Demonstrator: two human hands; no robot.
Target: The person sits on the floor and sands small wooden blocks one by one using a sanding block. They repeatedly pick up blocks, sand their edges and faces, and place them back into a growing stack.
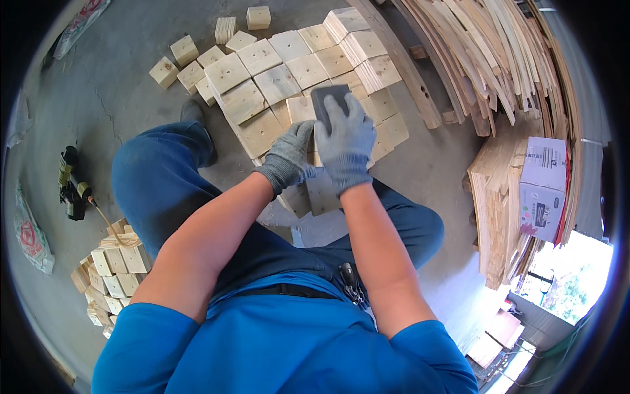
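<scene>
My right hand (pixel 346 141), in a grey knitted glove, grips a flat dark grey rectangular block (pixel 324 94), which looks like a sanding block. Its fingers lie across the upper face. Close beside it, my left hand (pixel 289 152), also gloved, curls its fingers and thumb around a wooden block (pixel 301 109); the hands cover much of that block. Beneath and beyond both hands spreads a layer of pale square wooden blocks (pixel 276 84), many with a small dark mark in the middle. Darker-looking blocks (pixel 323 194) sit below my wrists, between my legs.
Several loose blocks (pixel 185 50) lie beyond the layer on the concrete floor (pixel 108 98). At left are a black and green tool (pixel 72 184) and another block pile (pixel 117 269). Long wooden strips (pixel 469 52), a timber stack (pixel 495 197) and a printed carton (pixel 543 187) stand at right.
</scene>
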